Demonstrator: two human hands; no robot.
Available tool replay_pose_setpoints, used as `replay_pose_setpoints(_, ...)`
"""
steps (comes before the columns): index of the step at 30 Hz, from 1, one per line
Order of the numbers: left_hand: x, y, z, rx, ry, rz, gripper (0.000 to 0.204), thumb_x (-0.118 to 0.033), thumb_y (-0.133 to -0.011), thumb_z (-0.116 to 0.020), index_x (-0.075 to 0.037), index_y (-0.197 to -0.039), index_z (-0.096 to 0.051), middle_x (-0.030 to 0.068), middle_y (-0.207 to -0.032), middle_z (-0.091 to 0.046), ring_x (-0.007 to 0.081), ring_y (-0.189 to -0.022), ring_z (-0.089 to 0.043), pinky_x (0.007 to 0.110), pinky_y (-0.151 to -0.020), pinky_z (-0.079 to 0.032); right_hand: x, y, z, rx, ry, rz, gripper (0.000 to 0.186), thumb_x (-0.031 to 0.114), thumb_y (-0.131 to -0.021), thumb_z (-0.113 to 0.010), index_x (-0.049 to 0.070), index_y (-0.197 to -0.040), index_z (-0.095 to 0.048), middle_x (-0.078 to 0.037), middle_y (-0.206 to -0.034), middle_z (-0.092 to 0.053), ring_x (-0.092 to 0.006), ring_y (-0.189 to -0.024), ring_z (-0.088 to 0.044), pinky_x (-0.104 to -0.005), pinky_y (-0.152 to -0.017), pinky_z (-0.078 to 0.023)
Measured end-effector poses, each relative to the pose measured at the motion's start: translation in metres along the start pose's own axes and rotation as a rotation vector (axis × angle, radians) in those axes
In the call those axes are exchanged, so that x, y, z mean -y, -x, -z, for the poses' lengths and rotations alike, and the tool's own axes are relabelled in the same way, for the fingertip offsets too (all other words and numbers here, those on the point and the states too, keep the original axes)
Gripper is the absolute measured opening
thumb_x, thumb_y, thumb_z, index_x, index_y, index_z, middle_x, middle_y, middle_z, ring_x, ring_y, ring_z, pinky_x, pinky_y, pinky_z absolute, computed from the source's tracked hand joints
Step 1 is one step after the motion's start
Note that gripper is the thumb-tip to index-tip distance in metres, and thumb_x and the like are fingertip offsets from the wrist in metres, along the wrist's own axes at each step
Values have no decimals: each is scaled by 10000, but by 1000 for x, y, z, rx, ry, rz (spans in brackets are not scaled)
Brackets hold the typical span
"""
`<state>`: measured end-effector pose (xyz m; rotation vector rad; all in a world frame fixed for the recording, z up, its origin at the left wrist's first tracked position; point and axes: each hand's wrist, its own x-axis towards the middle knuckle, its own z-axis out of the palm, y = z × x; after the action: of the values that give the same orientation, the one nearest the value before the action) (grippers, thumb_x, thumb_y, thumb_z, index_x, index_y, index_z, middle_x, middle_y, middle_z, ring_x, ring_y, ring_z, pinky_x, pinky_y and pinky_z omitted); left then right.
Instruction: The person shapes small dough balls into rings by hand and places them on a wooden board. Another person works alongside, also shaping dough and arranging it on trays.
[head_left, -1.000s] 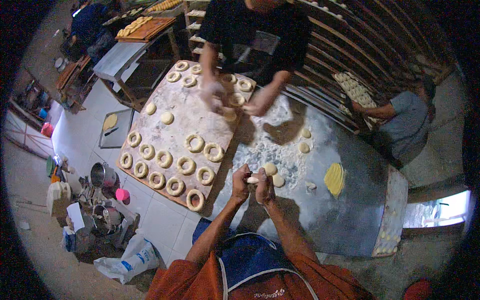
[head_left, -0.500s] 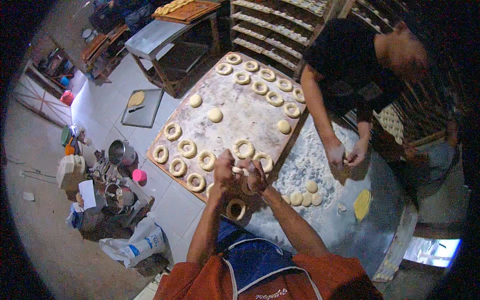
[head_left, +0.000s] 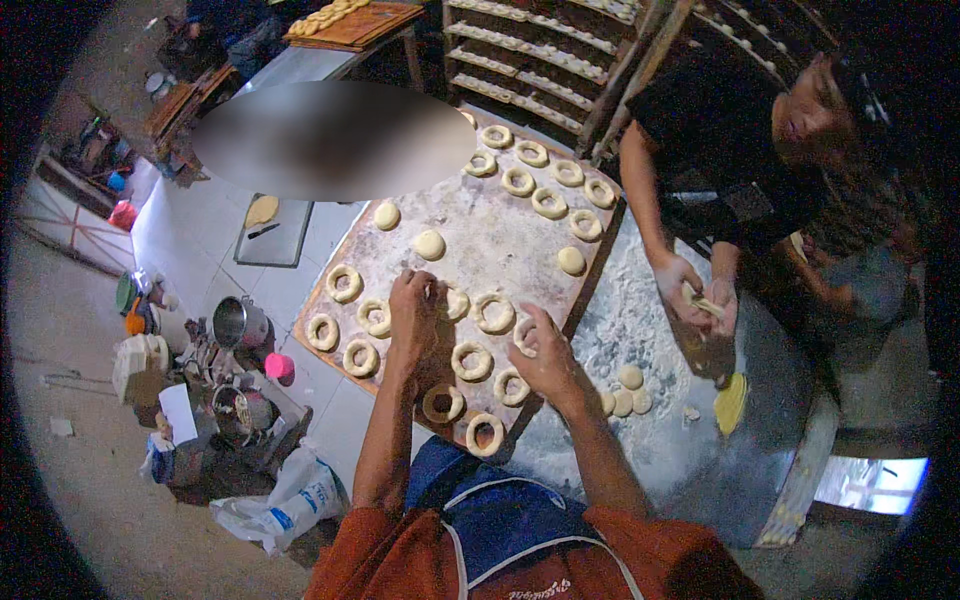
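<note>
While most of the board (head_left: 490,222) is filling up with dough rings (head_left: 477,316), some shaping is apparently remaining: two dough balls (head_left: 430,245) are sitting ahead of the left fingers, another is sitting ahead and right of the right fingers, and a small cluster is lying on the floured table (head_left: 690,455) farther right of them. Rings are surrounding both hands, left, near side and beyond. Left hand (head_left: 412,300) is reaching forward, palm down, fingers curling; can't tell if they're gripping anything. One ring is lying just right of them. Right hand (head_left: 550,360) is angling forward and left, thumb and fingers standing apart around another ring; contact unclear. Both forearms are slanting up from the person's body. Well right of the right fingers, a co-worker's hands (head_left: 697,308) are holding dough.
</note>
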<state>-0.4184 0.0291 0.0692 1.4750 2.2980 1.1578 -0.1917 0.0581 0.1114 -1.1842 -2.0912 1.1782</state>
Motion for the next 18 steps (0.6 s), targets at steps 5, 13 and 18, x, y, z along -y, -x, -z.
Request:
replay_pose_setpoints(5,20,-19,-11,-148,91,-118,312,-137,-768,-659,-8,-1039,-574,192,-927,-574,356,-876,-551,442,-780,-444,-58,75,49,-226,29,-224,476,22,-790,-643,52,-1238,-486,-99,-944,-590,-189,-779,-569,-312,-683,-486)
replay_pose_setpoints(13,52,-87,-24,40,-375,-233,293,-186,-812,-658,-30,-1012,-512,207,-942,-537,405,-874,-525,469,-721,-433,-81,138,120,-128,586,-308,274,172,-843,-606,93,-1105,-611,-144,-1022,-614,-341,-961,-601,-449,-815,-498)
replay_pose_setpoints(18,-36,-54,-38,-123,10,-491,236,-31,-780,-663,-35,-925,-477,171,-783,-541,401,-720,-526,434,-637,-426,-123,148,98,-108,807,10,303,230,-800,-667,119,-1081,-642,-123,-1028,-604,-296,-967,-594,-409,-760,-494)
